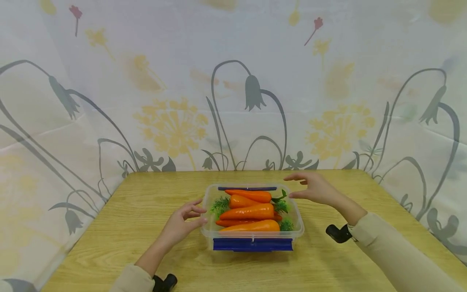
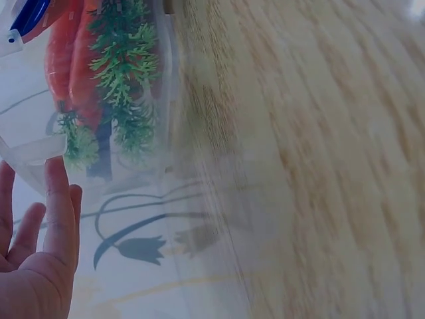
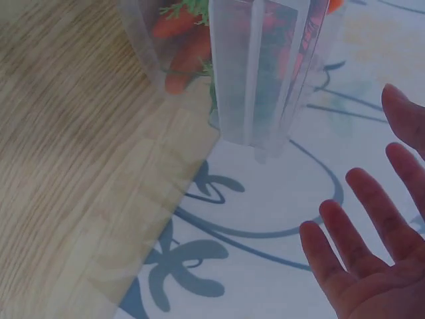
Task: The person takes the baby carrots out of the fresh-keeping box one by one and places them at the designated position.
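Note:
A clear plastic container (image 1: 300,222) with blue side latches (image 1: 252,244) stands on the table, its top uncovered. Inside lie several orange carrots (image 1: 248,211) with green leafy tops (image 2: 126,60), along with a thinner red piece (image 1: 233,222). At the container's left end is my left hand (image 1: 182,223), its fingers loosely bent and their tips right by the rim; whether they touch it I cannot tell. My right hand (image 1: 315,188) hovers by the back right corner, thumb and fingers spread apart, holding nothing. In the right wrist view a gap separates the fingers (image 3: 372,199) from the container wall.
The wood-grain table (image 1: 146,207) extends around the container on all sides. Behind and beside it hangs a white cloth (image 1: 233,40) printed with grey and yellow flowers. Each wrist carries a black camera mount (image 1: 339,234).

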Demonstrator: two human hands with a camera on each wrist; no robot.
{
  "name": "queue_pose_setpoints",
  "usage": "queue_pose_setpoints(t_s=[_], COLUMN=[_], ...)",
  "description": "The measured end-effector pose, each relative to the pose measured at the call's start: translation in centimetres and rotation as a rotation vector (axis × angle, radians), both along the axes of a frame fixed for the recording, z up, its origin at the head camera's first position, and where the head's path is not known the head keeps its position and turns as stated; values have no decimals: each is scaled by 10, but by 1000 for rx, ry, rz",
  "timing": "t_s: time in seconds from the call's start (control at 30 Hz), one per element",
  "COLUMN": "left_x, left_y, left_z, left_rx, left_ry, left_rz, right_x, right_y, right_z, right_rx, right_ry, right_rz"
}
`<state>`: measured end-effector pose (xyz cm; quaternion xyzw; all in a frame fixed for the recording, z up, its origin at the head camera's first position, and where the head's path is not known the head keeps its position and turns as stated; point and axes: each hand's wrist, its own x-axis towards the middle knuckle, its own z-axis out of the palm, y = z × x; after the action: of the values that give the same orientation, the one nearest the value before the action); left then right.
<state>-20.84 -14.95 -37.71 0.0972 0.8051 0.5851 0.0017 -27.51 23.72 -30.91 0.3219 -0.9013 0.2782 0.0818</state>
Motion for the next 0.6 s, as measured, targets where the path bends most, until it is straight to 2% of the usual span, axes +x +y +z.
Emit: queue_pose_setpoints(t_s=[0.37, 0.6], left_x=[0, -1], left_y=[1, 0], left_z=[-1, 0], left_rx=[-16, -11], left_ry=[20, 16], left_rz=[3, -4], right_x=[-11, -18], right_y=[-21, -38], right_z=[17, 25], right_rx=[53, 114], right_ry=[-177, -291], right_rz=[149, 285])
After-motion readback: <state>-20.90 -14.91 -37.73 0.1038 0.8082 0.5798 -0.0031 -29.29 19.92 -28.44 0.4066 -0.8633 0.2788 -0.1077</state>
